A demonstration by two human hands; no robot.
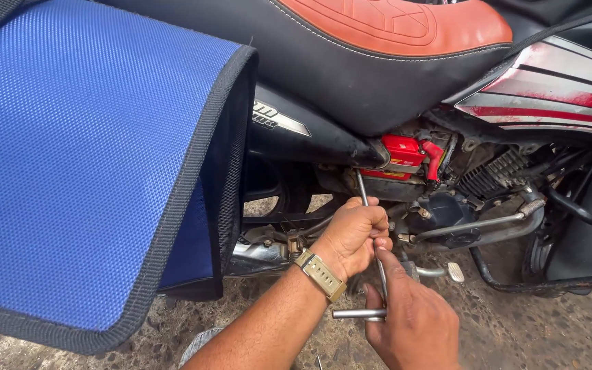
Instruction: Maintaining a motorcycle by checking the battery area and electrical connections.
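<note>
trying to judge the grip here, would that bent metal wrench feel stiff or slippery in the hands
The bent metal wrench looks like solid steel rod, so probably rigid and heavy for its size. Its smooth, shiny surface may slip, though the left hand and right hand both grip it.

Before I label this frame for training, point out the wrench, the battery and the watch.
wrench [380, 273], head view, on its long shaft between the hands
battery [400, 152], head view, on its red top
watch [319, 273], head view, on its tan strap

Saddlebag [83, 157] fills frame left; motorcycle seat [378, 41] top centre, battery [400, 156] under it. My left hand [352, 234] mid-frame on the wrench [371, 240] shaft, right hand [412, 322] below it, at the crossbar. Footpeg [455, 272] right of both.
</note>
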